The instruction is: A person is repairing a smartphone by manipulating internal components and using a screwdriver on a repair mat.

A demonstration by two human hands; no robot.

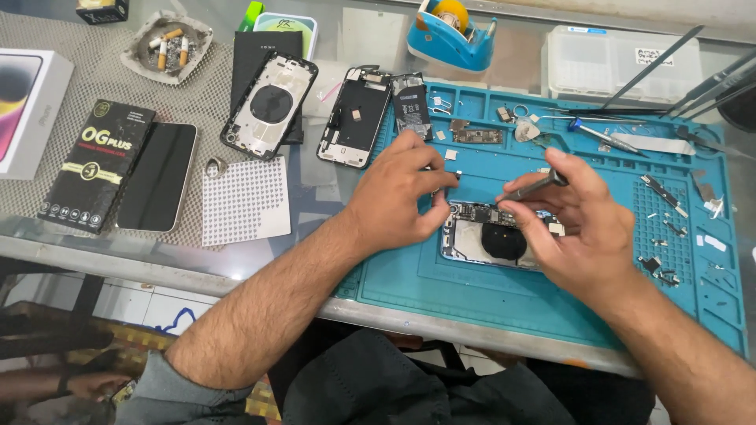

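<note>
An opened phone housing (pixel 488 236) lies on the repair mat (pixel 504 291) beneath both hands' fingertips (pixel 449 182); tape dispenser (pixel 450 31) beyond them.

Teal repair mat (pixel 472 291), blue tape dispenser (pixel 449 35), white dotted sheet (pixel 246 201)

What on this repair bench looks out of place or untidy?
An ashtray with cigarette butts sits at the far left, close to the opened phone parts. Small loose pieces lie scattered over the right side of the blue mat. The right hand holds a screwdriver over the open phone, which the left hand steadies.
</note>
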